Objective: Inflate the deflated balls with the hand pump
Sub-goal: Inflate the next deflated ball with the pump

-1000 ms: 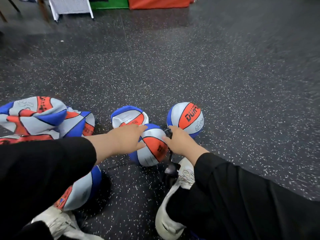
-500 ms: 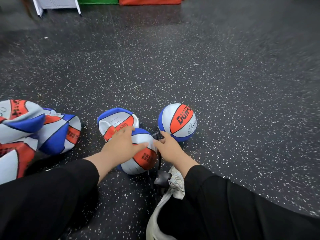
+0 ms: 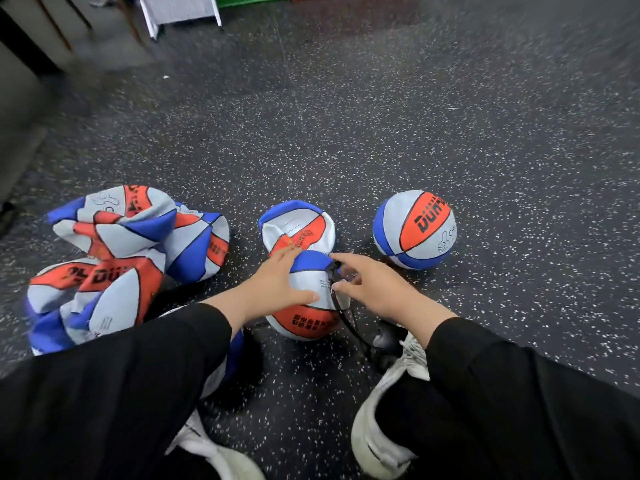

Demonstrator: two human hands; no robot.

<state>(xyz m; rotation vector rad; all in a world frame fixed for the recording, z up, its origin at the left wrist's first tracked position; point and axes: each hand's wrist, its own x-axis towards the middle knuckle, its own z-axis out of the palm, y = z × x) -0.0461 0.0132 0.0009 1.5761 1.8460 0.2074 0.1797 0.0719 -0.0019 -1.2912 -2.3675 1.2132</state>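
Note:
A partly inflated red, white and blue ball (image 3: 306, 315) lies on the floor between my feet. My left hand (image 3: 273, 287) rests on its left side with the fingers spread and straight. My right hand (image 3: 370, 289) pinches the end of the black pump hose (image 3: 346, 317) at the top of this ball. The hose runs down to the black pump base (image 3: 384, 341) beside my right shoe. Behind it sits a half-collapsed ball (image 3: 298, 228). A round, full ball (image 3: 414, 230) stands to the right.
A heap of several flat, crumpled balls (image 3: 117, 258) lies at the left. My white shoes (image 3: 384, 427) are at the bottom. A white frame (image 3: 180, 15) and green and red mats stand at the far edge. The dark speckled floor (image 3: 450, 116) stretches ahead.
The view has swung down and to the left, so the heap of flat balls shows more. My right hand has shifted onto the hose end at the ball's top. The left hand stays on the ball.

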